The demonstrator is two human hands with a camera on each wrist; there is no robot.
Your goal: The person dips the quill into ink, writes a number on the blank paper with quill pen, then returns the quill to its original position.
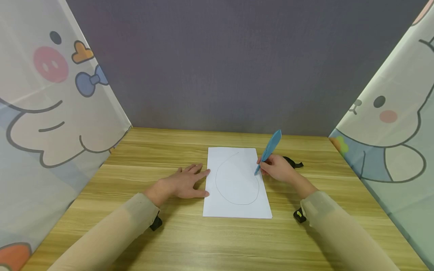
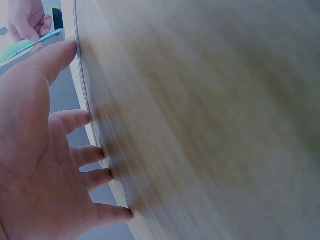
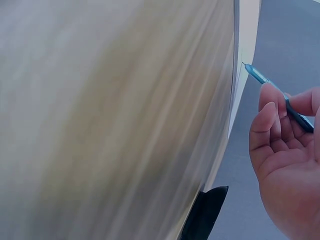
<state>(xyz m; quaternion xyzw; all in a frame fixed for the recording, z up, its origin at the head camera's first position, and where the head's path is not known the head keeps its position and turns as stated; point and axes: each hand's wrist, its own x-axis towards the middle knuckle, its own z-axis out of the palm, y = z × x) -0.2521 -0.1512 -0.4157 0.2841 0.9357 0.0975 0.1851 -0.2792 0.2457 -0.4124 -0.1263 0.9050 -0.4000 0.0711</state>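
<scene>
White paper (image 1: 234, 210) lies on the wooden table, bearing a thin, rounded line that leaves a gap at the upper right. My right hand (image 1: 276, 168) pinches a blue feather-shaped pen (image 1: 271, 146) between thumb and fingers. The pen leans, its tip at the paper's right side by the end of the line. In the right wrist view the fine point of the pen (image 3: 257, 74) shows near the paper. My left hand (image 1: 184, 182) rests with spread fingers at the paper's left edge, thumb and index fingertip touching it. In the left wrist view those fingers (image 2: 92, 156) reach the tabletop.
A black object (image 1: 294, 162) lies on the table (image 1: 162, 146) just behind my right hand, partly hidden by it. A grey panel (image 1: 220, 67) stands along the far edge. Cloths with cartoon animals (image 1: 61, 124) hang at both sides.
</scene>
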